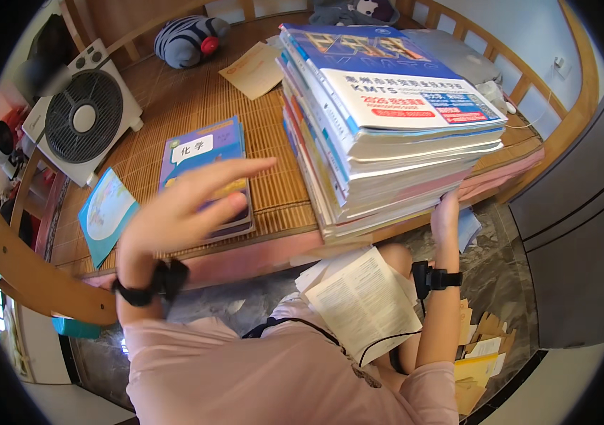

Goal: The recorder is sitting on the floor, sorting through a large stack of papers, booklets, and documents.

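book stack (380, 127) rests against right hand (446, 216), grip clamped under it; left hand (188, 205) spread apart.

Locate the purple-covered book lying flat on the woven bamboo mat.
In the head view, the purple-covered book lies left of centre on the bamboo mat, left of the tall book stack, partly hidden by the open left hand.

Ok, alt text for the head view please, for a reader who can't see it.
Seen from above, a person's right hand steadies a tall stack of books at the edge of a bamboo mat, while the open left hand hovers over a purple book. A white fan stands at left; loose papers rest on the lap.
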Motion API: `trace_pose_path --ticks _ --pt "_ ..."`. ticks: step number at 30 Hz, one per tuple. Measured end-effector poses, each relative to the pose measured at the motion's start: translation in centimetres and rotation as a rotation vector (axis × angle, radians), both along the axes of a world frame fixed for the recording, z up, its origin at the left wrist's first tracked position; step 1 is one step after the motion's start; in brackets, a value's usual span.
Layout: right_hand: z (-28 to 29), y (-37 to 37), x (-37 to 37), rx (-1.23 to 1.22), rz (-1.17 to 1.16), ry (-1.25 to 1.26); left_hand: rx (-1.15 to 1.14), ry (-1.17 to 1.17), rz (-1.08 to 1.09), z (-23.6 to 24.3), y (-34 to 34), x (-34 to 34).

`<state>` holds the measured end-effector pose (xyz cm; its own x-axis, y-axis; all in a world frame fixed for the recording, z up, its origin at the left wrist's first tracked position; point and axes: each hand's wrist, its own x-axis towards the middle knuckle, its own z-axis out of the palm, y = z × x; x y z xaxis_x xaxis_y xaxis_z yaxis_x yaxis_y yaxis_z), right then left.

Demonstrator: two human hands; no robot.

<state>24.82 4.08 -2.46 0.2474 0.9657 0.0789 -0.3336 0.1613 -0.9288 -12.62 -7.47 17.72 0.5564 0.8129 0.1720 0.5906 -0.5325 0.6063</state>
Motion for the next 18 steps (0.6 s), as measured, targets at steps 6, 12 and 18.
trace_pose_path --ticks 6,12,18 --pt "0.5 0.2 -0.6 -0.021 -0.006 -0.015 -0.253 0.323 0.107 2.9 11.0 -4.7" --pt "0.7 0.1 -0.4 -0.035 -0.071 -0.018 0.004 1.065 0.197 -3.1 29.4 -5.3" --pt "1.4 -0.3 -1.2 -0.101 -0.095 0.030 0.019 0.982 0.423 -8.6 39.0 -6.9"
